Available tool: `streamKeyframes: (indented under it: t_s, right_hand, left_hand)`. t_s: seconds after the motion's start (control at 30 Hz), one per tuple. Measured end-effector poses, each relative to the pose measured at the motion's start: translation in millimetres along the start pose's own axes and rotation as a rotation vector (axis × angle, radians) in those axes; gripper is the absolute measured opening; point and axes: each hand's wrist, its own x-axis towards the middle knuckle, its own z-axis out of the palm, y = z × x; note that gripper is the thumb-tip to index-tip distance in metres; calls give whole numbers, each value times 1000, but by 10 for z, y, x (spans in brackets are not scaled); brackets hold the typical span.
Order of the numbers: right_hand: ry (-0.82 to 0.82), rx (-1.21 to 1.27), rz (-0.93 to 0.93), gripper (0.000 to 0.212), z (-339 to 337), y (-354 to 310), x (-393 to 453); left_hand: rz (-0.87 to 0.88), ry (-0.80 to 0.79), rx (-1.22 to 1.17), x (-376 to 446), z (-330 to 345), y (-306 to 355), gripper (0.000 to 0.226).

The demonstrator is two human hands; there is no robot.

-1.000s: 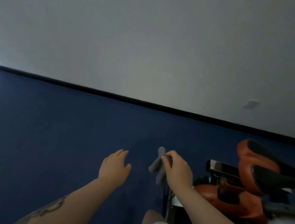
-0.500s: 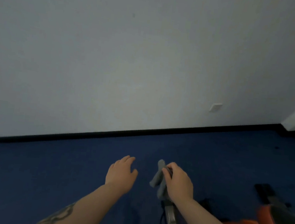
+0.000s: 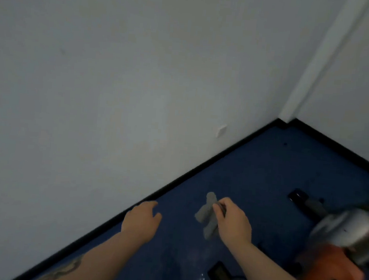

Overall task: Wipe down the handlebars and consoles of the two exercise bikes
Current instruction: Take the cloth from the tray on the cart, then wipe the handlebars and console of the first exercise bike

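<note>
Right hand (image 3: 232,222) reaches forward, fingers pinching a grey cloth (image 3: 208,215); left hand (image 3: 141,222) extended palm-down, fingers relaxed.

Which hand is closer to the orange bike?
The right hand, holding the grey cloth, is nearer: the orange bike sits off to its right. The left hand is farther left, by the wall's black baseboard, and holds nothing.

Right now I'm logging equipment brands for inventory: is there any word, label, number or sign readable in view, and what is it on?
None can be read.
Orange and silver exercise bike: motion-blurred, no legible label.
Small wall plate: blank as far as the picture shows.
Grey cloth in the right hand: no print.
</note>
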Motion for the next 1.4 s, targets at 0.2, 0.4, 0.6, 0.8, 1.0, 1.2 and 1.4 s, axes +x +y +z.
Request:
streamKeyframes:
  t_s: [0.2,0.4,0.6,0.8,1.0,1.2,1.4]
  right_hand:
    - [192,44,205,19,-321,0,428]
    - [359,108,407,21,-799,417,1046]
    - [542,134,528,22,-1426,796,1548]
    - [686,153,621,21,-2031,1105,2019]
    - [876,198,748,19,-2620,1471,2573]
    - [1132,289,835,13,-3202,1748,2846]
    - [1353,272,817,13,-3937,2051,2855]
  left_hand:
    - [290,-149,55,801,-61,829,52]
    - [588,-220,109,1522,45,2037,51]
    - [760,-257,123,2140,58,3175,50]
    - [880,-332,95,2550,116,4233,50]
    - [1097,-417,131,2988,235,5456,51]
    - [1268,-468,87,3185,346,6603,49]
    - [1443,-512,-65,2897,486,7667,46]
